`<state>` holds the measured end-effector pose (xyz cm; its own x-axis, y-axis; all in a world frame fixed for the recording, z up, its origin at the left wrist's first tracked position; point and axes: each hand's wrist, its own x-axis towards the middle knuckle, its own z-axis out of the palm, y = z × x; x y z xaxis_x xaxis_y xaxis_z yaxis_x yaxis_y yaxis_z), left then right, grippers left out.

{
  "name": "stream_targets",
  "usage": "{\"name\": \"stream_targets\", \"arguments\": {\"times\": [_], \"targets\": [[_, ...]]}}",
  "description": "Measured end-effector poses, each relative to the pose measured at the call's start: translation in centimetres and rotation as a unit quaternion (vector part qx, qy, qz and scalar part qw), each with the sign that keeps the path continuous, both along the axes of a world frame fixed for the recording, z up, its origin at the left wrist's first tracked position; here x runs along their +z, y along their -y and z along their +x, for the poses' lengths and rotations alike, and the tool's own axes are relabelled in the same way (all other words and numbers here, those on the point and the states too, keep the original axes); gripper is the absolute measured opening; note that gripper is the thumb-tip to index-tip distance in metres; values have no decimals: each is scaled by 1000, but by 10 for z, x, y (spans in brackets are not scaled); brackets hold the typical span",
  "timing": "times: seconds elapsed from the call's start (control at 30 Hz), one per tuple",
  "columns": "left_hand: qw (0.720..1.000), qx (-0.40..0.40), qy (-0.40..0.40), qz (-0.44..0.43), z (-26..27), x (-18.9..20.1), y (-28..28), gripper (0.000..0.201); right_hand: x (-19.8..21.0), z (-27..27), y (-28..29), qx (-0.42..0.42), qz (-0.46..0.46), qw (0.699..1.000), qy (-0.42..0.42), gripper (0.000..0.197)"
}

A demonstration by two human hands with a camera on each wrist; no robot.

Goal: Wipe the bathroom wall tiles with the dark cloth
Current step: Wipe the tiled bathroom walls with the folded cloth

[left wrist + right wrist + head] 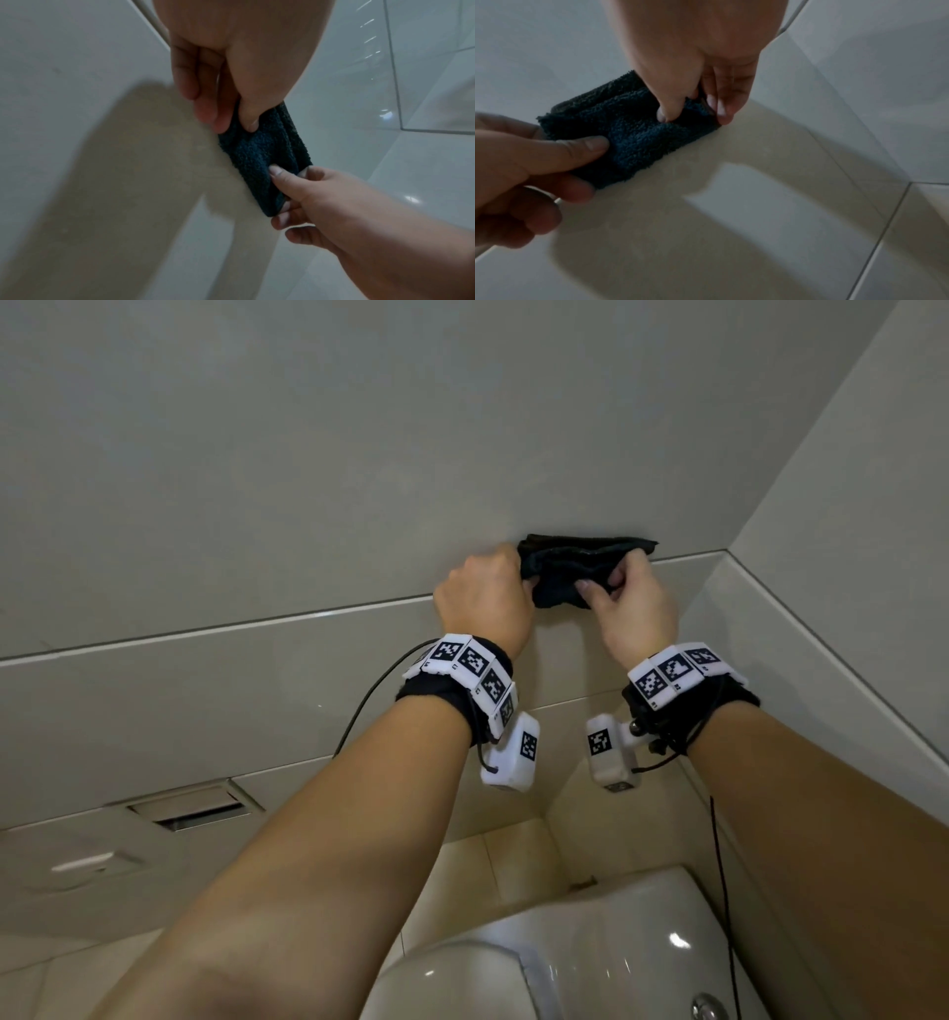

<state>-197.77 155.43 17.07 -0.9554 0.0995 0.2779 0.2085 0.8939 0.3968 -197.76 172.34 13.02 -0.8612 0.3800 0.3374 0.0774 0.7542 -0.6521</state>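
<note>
While both hands (pixel 560 595) pinch the dark cloth (pixel 575 570) ends, bare wall tiles (pixel 308 454) spread above

Left hand (pixel 482 598): raised, fingers curled, thumb pinched down.
Right hand (pixel 634 608): raised alongside, thumb and fingers pinched.

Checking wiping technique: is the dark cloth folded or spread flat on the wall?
Folded. The dark cloth is bunched into thick layers, pinched at its ends by the left hand and right hand, against the wall tile.
</note>
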Motion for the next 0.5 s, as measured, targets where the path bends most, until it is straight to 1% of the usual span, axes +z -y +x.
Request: {"name": "stream_targets", "arguments": {"times": [0.1,0.2,0.37,0.5], "targets": [[1000,19,3,4,4,-8,29,23,1,3,27,13,32,999,2,34],[999,47,0,10,11,-11,74,21,2,6,69,28,36,999,-2,34],[995,103,-9,14,25,-16,161,21,2,15,156,66,50,997,-2,35],[988,152,-13,34,37,-20,239,25,6,22,233,98,75,992,9,37]]}}
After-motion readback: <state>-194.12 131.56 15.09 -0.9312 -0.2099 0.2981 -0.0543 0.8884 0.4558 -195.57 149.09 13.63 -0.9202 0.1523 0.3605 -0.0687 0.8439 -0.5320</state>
